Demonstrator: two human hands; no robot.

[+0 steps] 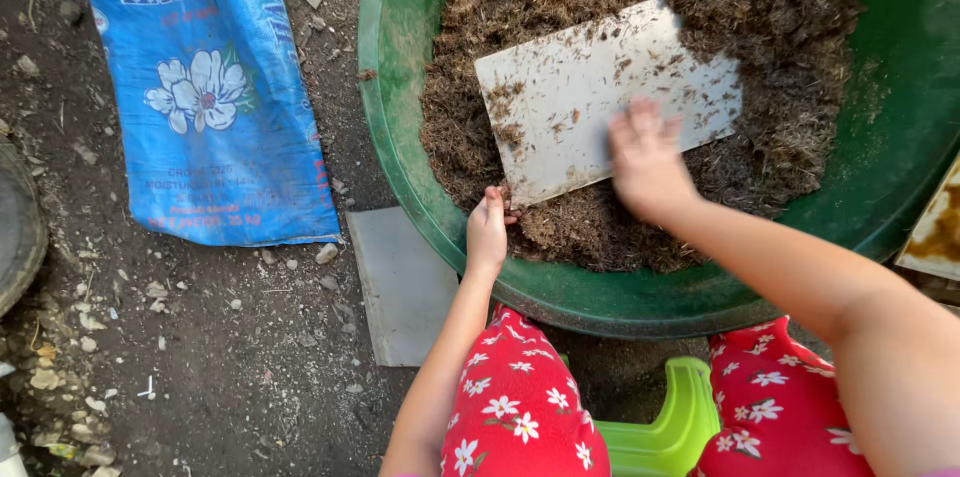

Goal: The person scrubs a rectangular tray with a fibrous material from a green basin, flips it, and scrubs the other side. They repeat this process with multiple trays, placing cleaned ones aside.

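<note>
Two hands of mine are in the big green tub (pixel 395 147). The tub is full of brown, crumbly dirt stuff (pixel 600 227). A flat white board (pixel 580 87) lies on top of the dirt, tilted a bit, with brown bits stuck on it.

My left hand (pixel 487 232) is at the board's bottom left corner. My fingers are curled in there, touching the dirt by the corner. I cannot tell if they pinch the board.

My right hand (pixel 645 162) lies on the board's lower edge. It looks blurry, but my fingers point up and sit close together on the white.

My knees in red flower pants (pixel 520 407) are under the tub's edge. I sit on a green stool (pixel 665 432). A blue sack (pixel 215 87) with a white flower lies on the ground, off to the left. A flat gray slab (pixel 400 282) lies by the tub.
</note>
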